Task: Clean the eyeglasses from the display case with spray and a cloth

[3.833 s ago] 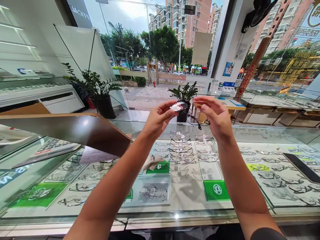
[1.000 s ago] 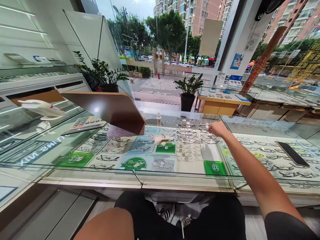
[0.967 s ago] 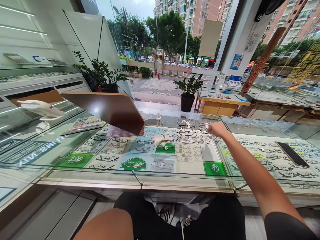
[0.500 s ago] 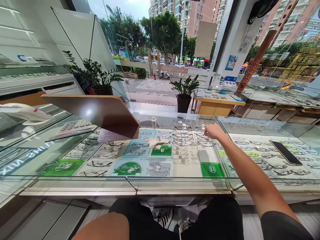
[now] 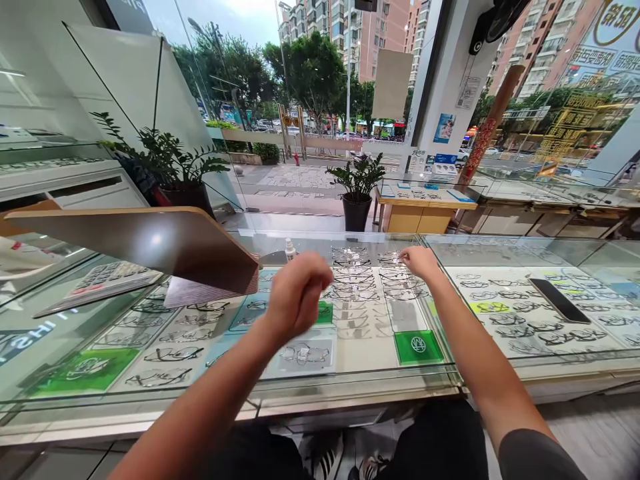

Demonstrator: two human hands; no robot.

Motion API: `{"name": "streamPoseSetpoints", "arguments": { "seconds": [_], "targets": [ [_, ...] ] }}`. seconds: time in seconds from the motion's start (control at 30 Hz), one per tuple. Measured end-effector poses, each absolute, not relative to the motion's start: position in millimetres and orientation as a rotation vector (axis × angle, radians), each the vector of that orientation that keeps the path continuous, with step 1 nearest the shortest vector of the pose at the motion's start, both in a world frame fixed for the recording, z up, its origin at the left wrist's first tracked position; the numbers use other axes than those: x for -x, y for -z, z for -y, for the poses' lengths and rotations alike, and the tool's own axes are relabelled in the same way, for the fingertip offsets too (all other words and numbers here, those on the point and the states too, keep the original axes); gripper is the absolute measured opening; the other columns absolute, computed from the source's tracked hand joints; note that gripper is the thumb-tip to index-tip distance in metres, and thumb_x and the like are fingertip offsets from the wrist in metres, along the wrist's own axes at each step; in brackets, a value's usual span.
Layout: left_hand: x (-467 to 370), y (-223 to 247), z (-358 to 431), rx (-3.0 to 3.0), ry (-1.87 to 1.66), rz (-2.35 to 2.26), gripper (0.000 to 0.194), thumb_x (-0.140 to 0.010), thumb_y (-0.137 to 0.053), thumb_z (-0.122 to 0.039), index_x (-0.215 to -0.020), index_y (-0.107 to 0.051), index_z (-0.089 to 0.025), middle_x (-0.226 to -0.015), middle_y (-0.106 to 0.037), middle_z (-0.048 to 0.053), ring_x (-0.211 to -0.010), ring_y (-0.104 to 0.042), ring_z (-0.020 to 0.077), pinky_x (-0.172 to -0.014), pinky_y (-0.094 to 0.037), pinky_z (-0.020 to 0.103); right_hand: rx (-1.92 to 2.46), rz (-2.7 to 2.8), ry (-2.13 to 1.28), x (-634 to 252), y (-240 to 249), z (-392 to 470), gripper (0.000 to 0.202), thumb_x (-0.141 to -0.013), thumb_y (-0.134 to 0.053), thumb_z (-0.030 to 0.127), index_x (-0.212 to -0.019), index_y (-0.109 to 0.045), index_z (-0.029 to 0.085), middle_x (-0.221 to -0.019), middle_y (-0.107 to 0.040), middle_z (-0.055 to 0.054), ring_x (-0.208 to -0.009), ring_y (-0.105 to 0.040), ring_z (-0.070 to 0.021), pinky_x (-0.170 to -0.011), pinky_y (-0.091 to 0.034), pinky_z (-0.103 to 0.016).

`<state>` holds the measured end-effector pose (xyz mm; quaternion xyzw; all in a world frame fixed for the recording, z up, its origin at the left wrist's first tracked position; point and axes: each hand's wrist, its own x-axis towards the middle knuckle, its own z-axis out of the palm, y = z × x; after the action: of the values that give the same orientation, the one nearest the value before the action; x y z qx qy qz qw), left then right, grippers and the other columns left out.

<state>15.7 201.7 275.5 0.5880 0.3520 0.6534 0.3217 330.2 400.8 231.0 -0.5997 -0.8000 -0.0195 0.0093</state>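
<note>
My right hand (image 5: 419,263) reaches to the back of the glass counter, its thumb and fingertips pinched at the end of a pair of eyeglasses (image 5: 390,257). That pair tops a column of several frames. Beside it runs another column of eyeglasses (image 5: 354,275), their shadows falling through the glass. My left hand (image 5: 299,293) hovers left of these columns, back of the hand toward me. Its fingers curl inward, and whatever may be in them is hidden. Just behind it stands a small white bottle (image 5: 289,250).
A brown-backed panel (image 5: 150,240) leans over the counter at left, near a calculator (image 5: 103,283). A black phone (image 5: 560,300) lies on the glass at right. More eyeglasses fill the display case, with green cards (image 5: 419,347) among them. Potted plants stand behind.
My left hand and forearm have come into view from below, now covering the beige cloth seen earlier. My right hand stays at the back frames. The view has shifted slightly.
</note>
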Motion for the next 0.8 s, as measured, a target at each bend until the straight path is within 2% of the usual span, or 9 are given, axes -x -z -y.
{"name": "streamPoseSetpoints", "arguments": {
  "seconds": [0.07, 0.13, 0.23, 0.37, 0.6, 0.7, 0.8],
  "targets": [
    [-7.6, -269.1, -234.3, -1.85, -1.665, -1.075, 0.016, -0.095, -0.072, -0.029, -0.081, -0.068, -0.022, -0.075, -0.065, 0.002, -0.069, -0.052, 0.016, -0.075, -0.042, 0.029, 1.856, 2.474, 0.048, -327.7, -223.3, -402.3, 0.035, -0.104, -0.051, 0.023, -0.121, -0.081, 0.026, -0.12, -0.083, -0.011, -0.112, -0.073, -0.0258, -0.094, -0.042, -0.035],
    [2.9, -258.5, -265.6, -2.018, -1.484, -1.221, 0.02, -0.101, -0.061, -0.033, -0.084, -0.062, -0.023, -0.068, -0.064, 0.0, -0.061, -0.051, 0.0161, -0.07, -0.037, 0.03, 1.83, 2.472, 0.033, -325.9, -215.6, -403.4, 0.032, -0.102, -0.054, 0.023, -0.116, -0.082, 0.027, -0.116, -0.084, -0.01, -0.109, -0.074, -0.0255, -0.095, -0.041, -0.036],
    [17.8, -237.3, -293.8, -2.211, -1.188, -1.473, 0.03, -0.108, -0.041, -0.037, -0.081, -0.049, -0.024, -0.06, -0.061, -0.002, -0.054, -0.05, 0.0178, -0.065, -0.034, 0.031, 1.784, 2.479, 0.02, -325.7, -206.9, -405.6, 0.03, -0.101, -0.056, 0.02, -0.11, -0.083, 0.028, -0.112, -0.084, -0.008, -0.107, -0.074, -0.0243, -0.095, -0.038, -0.036],
    [24.7, -217.7, -297.6, -2.327, -0.977, -1.647, 0.037, -0.108, -0.032, -0.042, -0.079, -0.046, -0.024, -0.056, -0.063, -0.001, -0.052, -0.053, 0.0193, -0.062, -0.033, 0.032, 1.752, 2.48, 0.011, -326.9, -199.9, -411.0, 0.031, -0.099, -0.056, 0.017, -0.105, -0.084, 0.028, -0.112, -0.084, -0.007, -0.108, -0.073, -0.0251, -0.096, -0.036, -0.038],
    [17.2, -218.3, -287.8, -2.321, -1.014, -1.609, 0.065, -0.11, -0.03, -0.056, -0.058, -0.047, -0.022, -0.049, -0.059, 0.001, -0.049, -0.053, 0.0161, -0.061, -0.032, 0.031, 1.73, 2.431, -0.052, -326.4, -198.1, -414.5, 0.029, -0.097, -0.058, 0.016, -0.097, -0.085, 0.025, -0.109, -0.085, -0.01, -0.107, -0.073, -0.0275, -0.099, -0.037, -0.041],
    [16.5, -219.2, -284.2, -2.355, -1.084, -1.574, 0.066, -0.109, -0.037, -0.056, -0.052, -0.042, -0.021, -0.045, -0.05, 0.0, -0.046, -0.046, 0.0144, -0.058, -0.027, 0.032, 1.683, 2.363, -0.107, -332.6, -209.7, -405.6, 0.026, -0.096, -0.06, 0.019, -0.098, -0.085, 0.025, -0.109, -0.085, -0.009, -0.104, -0.074, -0.0271, -0.097, -0.041, -0.041],
    [15.1, -219.5, -281.8, -2.32, -1.166, -1.548, 0.062, -0.107, -0.042, -0.054, -0.054, -0.043, -0.021, -0.048, -0.049, 0.0, -0.049, -0.045, 0.0144, -0.058, -0.028, 0.031, 1.619, 2.285, -0.183, -338.3, -227.3, -388.0, 0.026, -0.098, -0.06, 0.03, -0.105, -0.085, 0.026, -0.099, -0.085, -0.007, -0.094, -0.075, -0.0254, -0.084, -0.049, -0.036]
  ]
}}
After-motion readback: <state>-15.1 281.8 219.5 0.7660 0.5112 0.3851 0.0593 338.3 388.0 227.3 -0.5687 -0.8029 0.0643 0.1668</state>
